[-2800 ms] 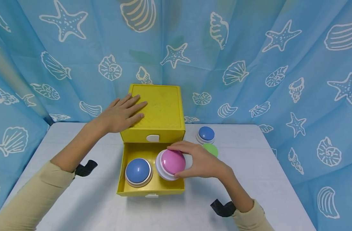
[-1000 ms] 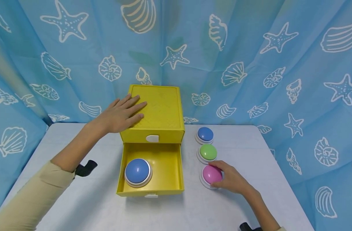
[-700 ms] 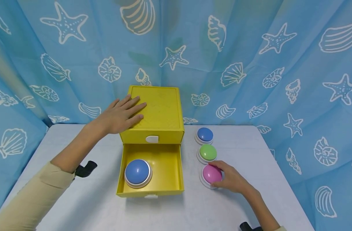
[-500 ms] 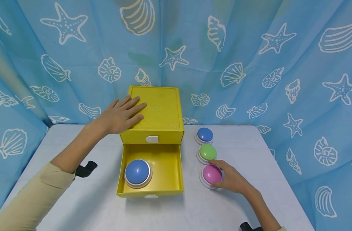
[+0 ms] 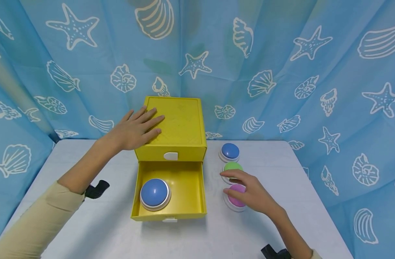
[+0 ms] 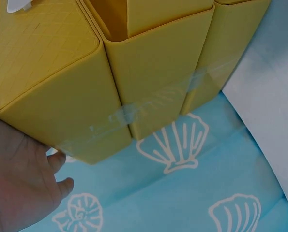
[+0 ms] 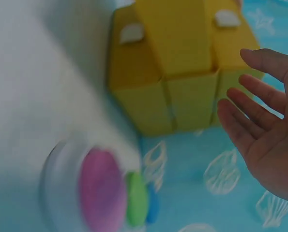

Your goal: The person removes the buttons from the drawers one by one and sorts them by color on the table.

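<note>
1. Lifted off the pink button [image 5: 237, 200] since half a second ago: right hand [image 5: 249, 192], now hovering above it with fingers spread and relaxed, holding nothing, pointing toward the drawer.
2. Unchanged from the earlier frames: left hand [image 5: 134, 129], flat on the top of the yellow box [image 5: 181, 124], fingers straight, pressing rather than gripping.
3. Pulled out at the front of the box: open drawer [image 5: 187, 187], with a large blue button [image 5: 154, 191] sitting in its left half; right half bare.
4. Lined up on the white table [image 5: 119, 233] to the right of the drawer: small blue button [image 5: 230, 151] farthest, green button [image 5: 232, 166] in the middle, pink button nearest; all close together in a row.
5. Partly hidden: near half of the green button and much of the pink one, both covered by the right hand in the head view.
6. Hard to make out: right wrist view, blurred; only an open palm [image 7: 265, 145], the pink dome [image 7: 100, 188] and the yellow box readable there.
7. Cut off: left wrist view, showing only the box's side, a strip of clear tape [image 6: 148, 104] and a few fingertips.
8. No readable writing anywhere; white tabs [image 5: 171, 155] on the drawer fronts blank.
9. Around: blue curtain [image 5: 281, 72] printed with white shells and starfish, behind and beside the table.
</note>
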`<state>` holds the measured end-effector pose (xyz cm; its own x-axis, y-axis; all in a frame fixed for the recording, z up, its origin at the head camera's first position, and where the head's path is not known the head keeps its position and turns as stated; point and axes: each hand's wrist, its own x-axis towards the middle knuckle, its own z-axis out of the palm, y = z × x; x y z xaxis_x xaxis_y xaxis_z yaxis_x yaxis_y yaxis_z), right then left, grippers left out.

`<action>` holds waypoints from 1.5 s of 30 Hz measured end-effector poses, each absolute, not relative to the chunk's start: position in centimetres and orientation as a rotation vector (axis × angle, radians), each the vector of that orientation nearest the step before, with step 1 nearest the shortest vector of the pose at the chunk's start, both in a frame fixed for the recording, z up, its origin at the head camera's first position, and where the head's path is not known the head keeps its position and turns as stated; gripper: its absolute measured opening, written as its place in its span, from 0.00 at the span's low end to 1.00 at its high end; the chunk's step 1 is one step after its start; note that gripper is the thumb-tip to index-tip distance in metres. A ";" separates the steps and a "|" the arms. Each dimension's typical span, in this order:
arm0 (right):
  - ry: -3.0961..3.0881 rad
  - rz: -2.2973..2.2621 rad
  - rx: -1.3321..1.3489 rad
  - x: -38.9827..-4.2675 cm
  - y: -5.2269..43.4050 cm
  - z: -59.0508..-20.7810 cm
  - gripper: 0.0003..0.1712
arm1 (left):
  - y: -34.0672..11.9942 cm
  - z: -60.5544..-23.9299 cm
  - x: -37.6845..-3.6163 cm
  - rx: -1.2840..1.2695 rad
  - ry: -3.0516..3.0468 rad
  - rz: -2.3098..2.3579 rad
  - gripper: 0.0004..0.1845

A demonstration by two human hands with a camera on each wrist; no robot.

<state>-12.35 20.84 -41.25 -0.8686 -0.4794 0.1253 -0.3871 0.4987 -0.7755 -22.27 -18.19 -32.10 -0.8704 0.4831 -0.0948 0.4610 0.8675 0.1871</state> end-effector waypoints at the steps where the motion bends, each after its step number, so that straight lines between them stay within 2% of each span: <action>1: 2.605 -1.340 -0.785 -12.3 20.4 -40.7 0.26 | -18.2 -32.1 -22.3 0.736 2.902 0.236 0.34; 9: 2.362 -1.508 -0.915 -11.9 16.3 -37.6 0.25 | -18.1 -32.0 -22.3 0.734 2.906 0.227 0.34; 16: 2.274 -1.491 -0.919 -12.2 12.9 -36.9 0.26 | -18.0 -32.0 -22.2 0.733 2.911 0.223 0.34; 31: 2.164 -1.274 -0.948 -14.0 7.2 -39.7 0.30 | -18.1 -32.1 -22.3 0.736 2.924 0.208 0.34; 45: 2.239 -0.890 -1.033 -15.3 4.9 -40.9 0.41 | -18.2 -32.1 -22.2 0.732 2.916 0.253 0.34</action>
<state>-15.34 4.92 -40.85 -0.5778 -0.7974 -0.1742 -0.4599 0.4944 -0.7376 -22.25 -18.16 -32.15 -0.8749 0.4777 -0.0791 0.4570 0.8687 0.1912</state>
